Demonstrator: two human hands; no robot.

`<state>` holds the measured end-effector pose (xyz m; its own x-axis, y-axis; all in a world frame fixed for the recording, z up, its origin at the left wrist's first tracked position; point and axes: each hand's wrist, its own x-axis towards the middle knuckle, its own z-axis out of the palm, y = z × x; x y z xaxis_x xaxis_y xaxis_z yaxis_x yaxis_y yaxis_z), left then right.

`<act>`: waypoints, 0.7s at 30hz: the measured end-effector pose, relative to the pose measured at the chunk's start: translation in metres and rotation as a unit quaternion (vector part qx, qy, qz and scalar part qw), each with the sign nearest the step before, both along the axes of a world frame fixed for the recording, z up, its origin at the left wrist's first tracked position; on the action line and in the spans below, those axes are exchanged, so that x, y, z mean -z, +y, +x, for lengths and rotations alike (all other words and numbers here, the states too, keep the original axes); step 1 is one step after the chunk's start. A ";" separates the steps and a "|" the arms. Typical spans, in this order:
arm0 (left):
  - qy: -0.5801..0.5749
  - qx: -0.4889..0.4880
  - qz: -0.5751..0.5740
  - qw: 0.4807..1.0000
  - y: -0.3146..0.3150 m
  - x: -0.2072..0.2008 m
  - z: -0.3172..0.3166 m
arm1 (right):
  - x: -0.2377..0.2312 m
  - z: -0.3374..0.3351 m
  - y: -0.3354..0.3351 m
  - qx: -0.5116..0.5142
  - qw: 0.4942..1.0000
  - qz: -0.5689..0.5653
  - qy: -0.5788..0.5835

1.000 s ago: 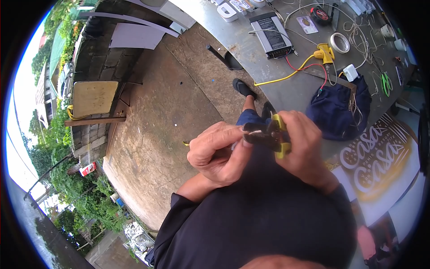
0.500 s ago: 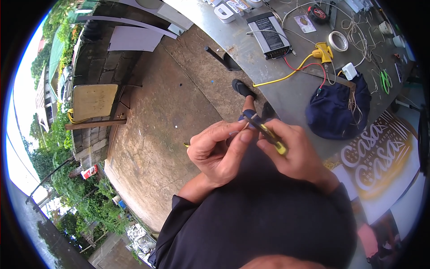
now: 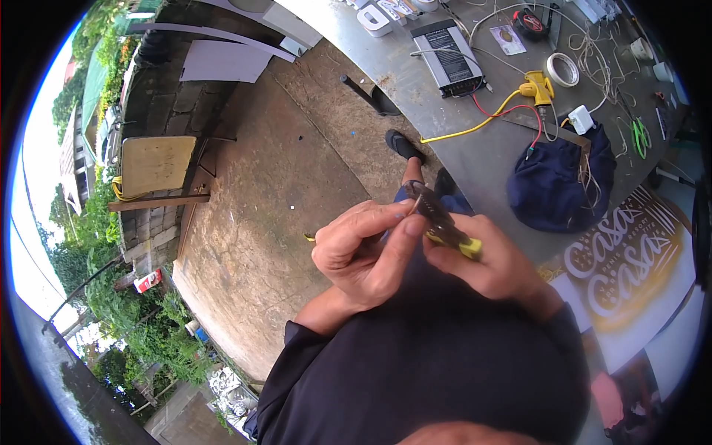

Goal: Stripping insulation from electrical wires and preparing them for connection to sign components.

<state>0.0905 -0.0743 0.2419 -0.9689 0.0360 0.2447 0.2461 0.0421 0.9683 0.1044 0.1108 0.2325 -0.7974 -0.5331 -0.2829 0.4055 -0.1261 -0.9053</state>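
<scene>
In front of my chest, my left hand [image 3: 360,256] pinches a thin wire [image 3: 416,204] between thumb and forefinger. Its copper-coloured end reaches up beside the dark head of a wire stripper [image 3: 432,215]. My right hand [image 3: 486,259] is wrapped round that tool's black-and-yellow handles. The stripper's flat face is turned up, with its jaws close to my left fingertips. Whether the jaws touch the wire I cannot tell. A small yellow tip shows at the outer side of my left hand; what it belongs to is hidden.
On the metal table [image 3: 482,163] at right lie a black-and-silver power unit [image 3: 449,59], a yellow connector [image 3: 537,89], a tape roll [image 3: 561,69], a tape measure [image 3: 529,24], green-handled scissors [image 3: 640,137], loose wires and a dark blue cloth [image 3: 552,193]. A printed poster [image 3: 623,259] is nearer me.
The wire stripper has turned in my right hand, so its flat face and yellow handle show more. My left hand still pinches the wire and has barely shifted.
</scene>
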 end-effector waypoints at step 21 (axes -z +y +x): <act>-0.104 0.007 0.081 0.991 -0.004 -0.003 0.001 | 0.012 0.003 -0.009 0.178 0.862 0.328 0.342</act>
<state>0.0911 -0.0779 0.2444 -0.9987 0.0268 0.0427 0.0392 -0.1193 0.9921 0.1069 0.1019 0.2203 -0.9773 -0.1250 0.1709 -0.2108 0.4982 -0.8410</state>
